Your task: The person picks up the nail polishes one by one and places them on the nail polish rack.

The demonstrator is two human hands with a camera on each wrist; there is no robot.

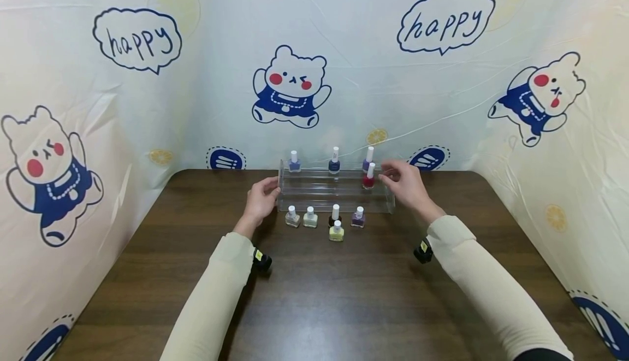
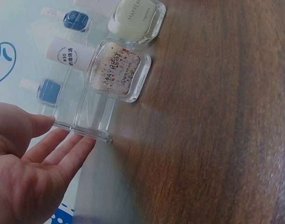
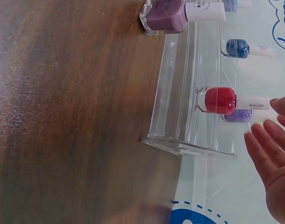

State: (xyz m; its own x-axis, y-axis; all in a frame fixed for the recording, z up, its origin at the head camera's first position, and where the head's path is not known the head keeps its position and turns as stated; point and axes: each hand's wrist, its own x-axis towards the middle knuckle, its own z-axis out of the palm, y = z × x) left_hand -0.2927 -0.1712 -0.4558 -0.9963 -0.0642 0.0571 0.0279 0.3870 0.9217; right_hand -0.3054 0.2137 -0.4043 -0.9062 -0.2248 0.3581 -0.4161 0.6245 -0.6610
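The right grip [image 1: 407, 183], relaxed and empty, is beside the red bottle [image 1: 367, 182], which stands on the clear rack [image 1: 314, 190]; the left grip [image 1: 260, 202], uncurled, touches the rack's left end. The bottle is probably light but slippery and breakable, so its white cap [image 1: 371, 169] suits pinching better.

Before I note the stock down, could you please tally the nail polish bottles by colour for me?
Blue or purple bottles: 4
Red bottle: 1
Yellow bottle: 1
Very pale bottle: 1
Clear speckled bottle: 1
Very dark bottle: 1
Total: 9
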